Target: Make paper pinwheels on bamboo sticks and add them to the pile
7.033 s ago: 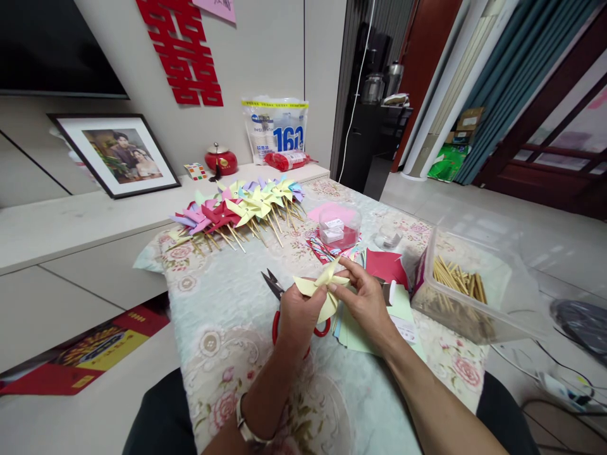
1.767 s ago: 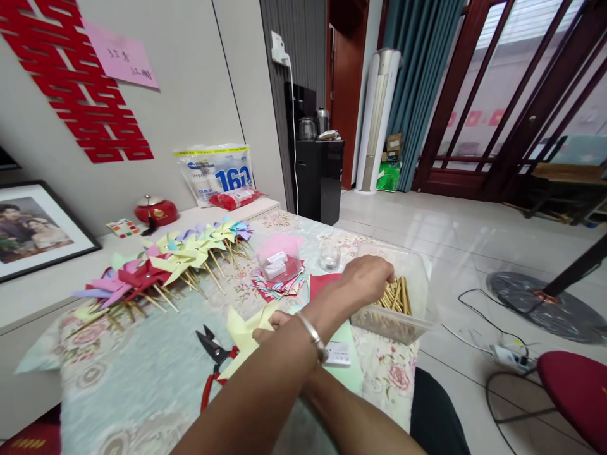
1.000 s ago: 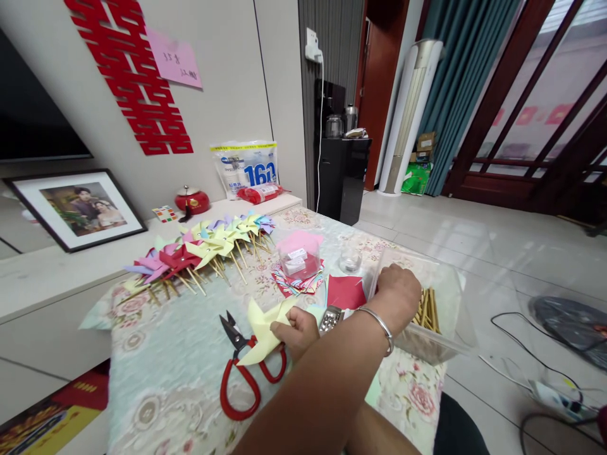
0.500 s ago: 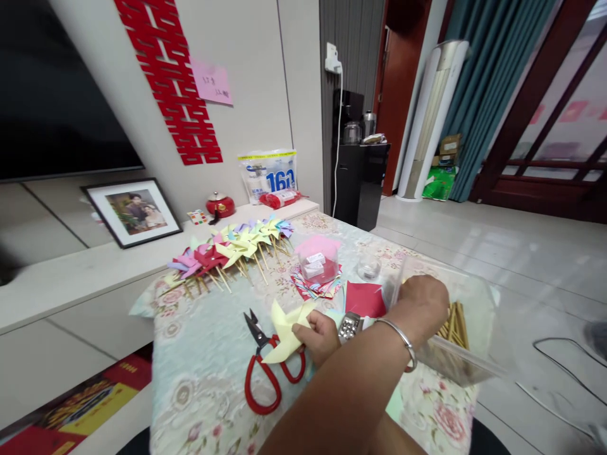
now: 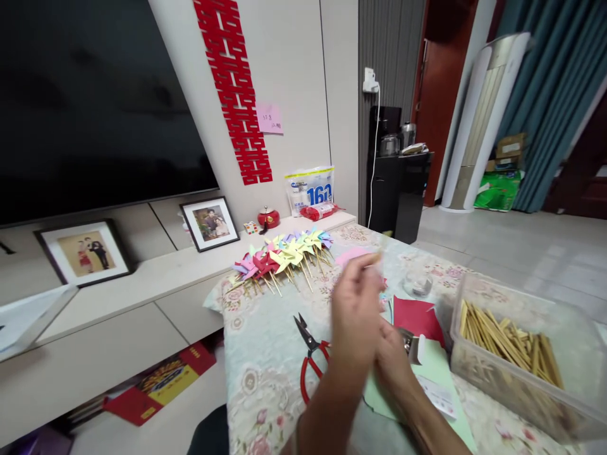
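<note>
My left hand (image 5: 353,309) is raised over the table, smeared by motion, its fingers pinched on a thin wooden stick (image 5: 376,256). My right hand (image 5: 394,355) sits just behind and below it; its fingers are hidden by the left hand. Red-handled scissors (image 5: 310,357) lie on the floral tablecloth (image 5: 265,354) just left of my hands. A clear plastic box of wooden sticks (image 5: 509,346) stands to the right. A row of finished paper pinwheels (image 5: 284,254) lies at the table's far side.
Red paper (image 5: 417,315) and pale green sheets (image 5: 429,373) lie under my hands, with a small glass dish (image 5: 417,284) behind them. A low white shelf (image 5: 156,278) with framed photos runs along the left wall under a dark television.
My left hand has come back from the stick box on the right and risen in front of the right hand. The view has swung left, and the yellow pinwheel is now hidden.
</note>
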The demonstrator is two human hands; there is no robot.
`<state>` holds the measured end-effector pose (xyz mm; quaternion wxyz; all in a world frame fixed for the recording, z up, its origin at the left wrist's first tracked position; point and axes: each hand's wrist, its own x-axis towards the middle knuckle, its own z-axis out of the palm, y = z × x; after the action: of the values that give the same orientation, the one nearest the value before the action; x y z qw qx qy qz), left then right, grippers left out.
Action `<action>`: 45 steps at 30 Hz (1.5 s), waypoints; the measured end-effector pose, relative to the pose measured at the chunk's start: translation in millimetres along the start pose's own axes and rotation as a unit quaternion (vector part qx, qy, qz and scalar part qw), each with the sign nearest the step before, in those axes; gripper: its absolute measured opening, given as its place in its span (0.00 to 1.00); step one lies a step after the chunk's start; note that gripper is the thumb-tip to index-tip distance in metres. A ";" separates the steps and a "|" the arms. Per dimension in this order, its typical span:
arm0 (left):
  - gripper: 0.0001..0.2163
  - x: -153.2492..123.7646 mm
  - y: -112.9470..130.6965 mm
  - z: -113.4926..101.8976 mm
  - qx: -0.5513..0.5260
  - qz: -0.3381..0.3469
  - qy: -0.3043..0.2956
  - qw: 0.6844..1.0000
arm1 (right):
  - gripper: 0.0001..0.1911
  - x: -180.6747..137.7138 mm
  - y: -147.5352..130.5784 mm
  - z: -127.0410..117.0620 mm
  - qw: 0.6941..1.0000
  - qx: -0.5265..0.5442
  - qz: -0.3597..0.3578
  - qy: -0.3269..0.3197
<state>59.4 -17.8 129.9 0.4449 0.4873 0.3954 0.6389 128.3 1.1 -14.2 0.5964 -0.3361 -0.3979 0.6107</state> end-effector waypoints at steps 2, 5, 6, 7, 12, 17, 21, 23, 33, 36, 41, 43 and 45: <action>0.08 0.7 -15.6 -42.3 -0.065 -0.018 0.097 0.993 | 0.11 -1.2 -8.8 1.3 0.998 0.036 -0.008 0.047; 0.12 -0.5 -52.3 -80.6 -0.133 -0.122 0.148 0.972 | 0.12 -2.2 -23.0 2.9 0.990 0.110 -0.012 0.085; 0.14 -2.3 -64.4 -86.0 -0.153 -0.154 0.144 0.965 | 0.13 -2.2 -26.8 3.1 0.988 0.130 -0.009 0.079; 0.15 -4.6 -75.2 -88.3 -0.174 -0.172 0.142 0.959 | 0.14 -2.2 -29.8 3.2 0.987 0.143 -0.005 0.072; 0.14 -16.2 -101.7 -81.8 -0.199 -0.198 0.103 0.954 | 0.15 -2.5 -35.2 3.4 0.986 0.160 0.016 0.044; 0.19 -23.0 -104.6 -82.5 -0.171 -0.205 0.059 0.962 | 0.14 -8.3 -38.7 4.5 0.993 0.115 0.006 0.007; 0.23 -28.3 -104.0 -83.7 -0.164 -0.201 0.064 0.964 | 0.13 -13.1 -39.0 2.5 0.998 0.055 -0.017 -0.038; 0.24 -30.4 -102.9 -82.4 -0.175 -0.204 0.073 0.960 | 0.11 -14.1 -37.3 -0.3 0.997 0.009 -0.051 -0.066; 0.21 -36.3 -89.9 -78.1 -0.151 -0.199 0.089 0.964 | 0.04 -19.5 -42.3 -0.6 0.953 -0.195 -0.183 -0.145; 0.19 -38.0 -86.0 -77.4 -0.141 -0.189 0.093 0.967 | 0.05 -21.1 -44.2 1.8 0.933 -0.245 -0.224 -0.137; 0.18 -39.3 -82.2 -74.0 -0.143 -0.177 0.094 0.969 | 0.07 -21.5 -44.1 2.0 0.881 -0.328 -0.320 -0.116; 0.18 -39.9 -81.4 -73.5 -0.140 -0.183 0.086 0.969 | 0.09 -21.7 -44.7 2.4 0.864 -0.354 -0.345 -0.101; 0.17 -41.0 -80.6 -73.7 -0.138 -0.187 0.079 0.969 | 0.10 -21.9 -45.9 2.9 0.852 -0.370 -0.361 -0.087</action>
<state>7.7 -38.6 27.5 0.5864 0.2867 0.4215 0.6296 148.3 -22.3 26.4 0.5695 -0.3094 -0.7383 0.1868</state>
